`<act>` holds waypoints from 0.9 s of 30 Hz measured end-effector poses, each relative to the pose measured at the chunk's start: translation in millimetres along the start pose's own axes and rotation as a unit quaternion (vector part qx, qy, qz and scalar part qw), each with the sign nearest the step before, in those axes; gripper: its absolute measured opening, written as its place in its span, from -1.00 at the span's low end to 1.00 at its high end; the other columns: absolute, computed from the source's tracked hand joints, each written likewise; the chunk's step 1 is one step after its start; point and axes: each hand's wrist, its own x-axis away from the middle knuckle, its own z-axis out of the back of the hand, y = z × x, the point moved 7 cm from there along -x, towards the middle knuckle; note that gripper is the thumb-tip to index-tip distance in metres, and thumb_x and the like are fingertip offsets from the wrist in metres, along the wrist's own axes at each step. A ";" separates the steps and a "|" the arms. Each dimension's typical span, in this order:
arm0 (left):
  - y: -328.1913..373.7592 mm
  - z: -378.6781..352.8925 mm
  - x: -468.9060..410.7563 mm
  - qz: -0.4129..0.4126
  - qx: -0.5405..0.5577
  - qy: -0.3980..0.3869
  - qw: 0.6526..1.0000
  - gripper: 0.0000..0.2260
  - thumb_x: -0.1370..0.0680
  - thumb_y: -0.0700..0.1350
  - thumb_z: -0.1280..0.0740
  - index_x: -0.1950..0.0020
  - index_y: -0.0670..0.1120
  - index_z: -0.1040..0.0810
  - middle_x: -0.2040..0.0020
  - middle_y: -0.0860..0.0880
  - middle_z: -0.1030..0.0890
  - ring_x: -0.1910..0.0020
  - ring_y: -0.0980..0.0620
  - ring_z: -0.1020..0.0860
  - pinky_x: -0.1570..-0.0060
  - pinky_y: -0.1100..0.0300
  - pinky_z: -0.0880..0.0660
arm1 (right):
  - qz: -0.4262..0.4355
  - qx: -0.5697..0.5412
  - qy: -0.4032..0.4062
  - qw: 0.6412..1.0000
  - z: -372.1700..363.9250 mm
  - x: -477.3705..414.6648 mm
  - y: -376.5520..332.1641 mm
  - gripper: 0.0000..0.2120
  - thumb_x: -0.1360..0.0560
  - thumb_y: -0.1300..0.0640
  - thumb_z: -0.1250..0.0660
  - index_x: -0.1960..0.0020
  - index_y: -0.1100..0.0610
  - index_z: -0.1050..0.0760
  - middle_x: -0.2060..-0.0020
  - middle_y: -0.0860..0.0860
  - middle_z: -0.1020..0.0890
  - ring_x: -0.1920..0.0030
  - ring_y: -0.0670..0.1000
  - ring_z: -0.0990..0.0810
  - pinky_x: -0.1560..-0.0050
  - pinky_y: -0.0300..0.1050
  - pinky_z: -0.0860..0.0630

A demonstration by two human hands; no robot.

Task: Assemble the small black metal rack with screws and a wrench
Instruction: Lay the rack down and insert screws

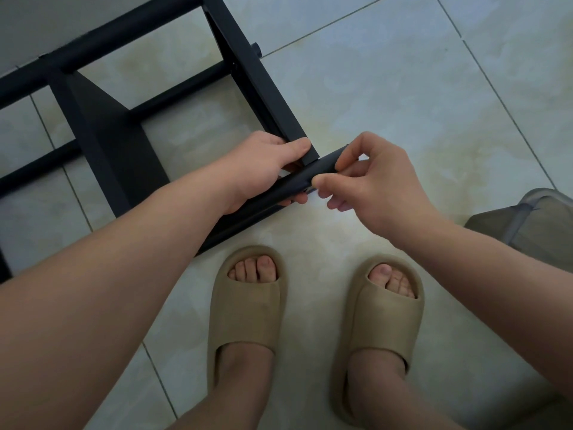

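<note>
Black steel rack lies on the tiled floor, stiff and likely light enough to steady one-handed, so the left hand grips the round bar at the corner joint while the right hand pinches that bar's free end.

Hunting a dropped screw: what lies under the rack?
Through open gaps in the rack, only bare floor shows. Floor beneath its solid panel, bars, left hand and right hand is covered, so a screw could hide there.
</note>
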 end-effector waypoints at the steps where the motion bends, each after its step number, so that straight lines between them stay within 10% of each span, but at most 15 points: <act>1: -0.5 0.3 -0.3 0.001 0.001 0.001 1.000 -0.64 -0.67 0.02 -0.25 -0.12 -0.28 -0.59 0.09 -0.24 -0.71 0.28 -0.10 -0.70 0.24 0.09 -0.62 | 0.001 0.033 0.001 0.999 2.8 -1.2 -1.9 -0.65 -0.42 0.17 -0.58 0.10 0.08 -0.38 0.37 0.00 -0.70 0.42 -0.01 -0.64 0.35 -0.04 -0.59; 13: -2.4 4.0 -0.9 -0.002 0.011 -0.005 1.000 -0.68 -0.66 0.01 -0.27 -0.10 -0.25 -0.57 0.15 -0.17 -0.72 0.26 -0.13 -0.71 0.33 0.16 -0.61 | 0.033 0.287 0.020 0.957 16.0 -8.0 -14.0 -0.58 -0.33 -0.32 -0.50 -0.05 -0.19 -0.45 0.31 -0.12 -0.57 0.24 -0.09 -0.56 0.31 -0.08 -0.34; 27: -2.5 5.4 3.2 -0.001 -0.008 0.017 1.000 -0.64 -0.66 0.02 -0.27 -0.11 -0.28 -0.61 0.19 -0.12 -0.72 0.32 -0.04 -0.66 0.34 0.23 -0.56 | 0.180 0.341 0.032 0.922 15.3 -5.2 -20.0 -0.52 -0.38 -0.29 -0.47 -0.13 0.00 -0.56 0.09 -0.12 -0.48 0.03 0.05 -0.49 0.16 -0.03 -0.42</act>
